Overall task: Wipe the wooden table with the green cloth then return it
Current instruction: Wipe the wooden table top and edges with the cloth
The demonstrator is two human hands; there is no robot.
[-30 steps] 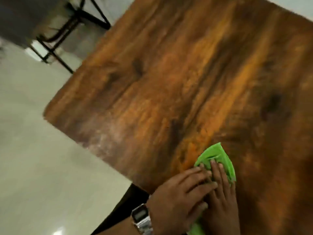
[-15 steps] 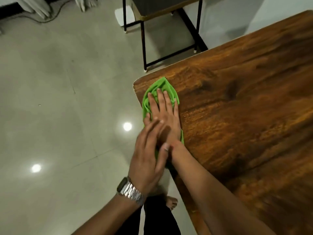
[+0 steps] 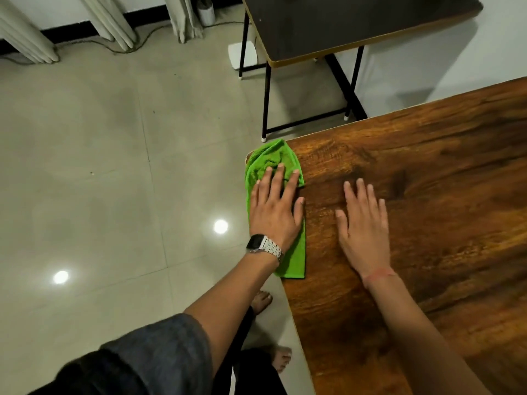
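Note:
The green cloth point(image 3: 269, 163) lies folded along the left edge of the wooden table point(image 3: 445, 178), at its far left corner. My left hand point(image 3: 275, 209), with a metal watch on the wrist, rests flat on the cloth with its fingers spread, not gripping it. My right hand point(image 3: 363, 223) lies flat on the bare wood just right of the cloth, fingers apart, holding nothing. The middle of the cloth is hidden under my left palm.
A dark-topped side table point(image 3: 356, 24) on thin black legs stands beyond the wooden table's far corner. Pale tiled floor point(image 3: 99, 166) spreads to the left. My bare feet point(image 3: 261, 300) stand by the table's left edge. Curtains point(image 3: 114, 21) and a cable run along the far wall.
My right hand has come off the cloth and moved right onto the bare wood. My left hand, which lay on top of it, now rests directly on the cloth at the corner.

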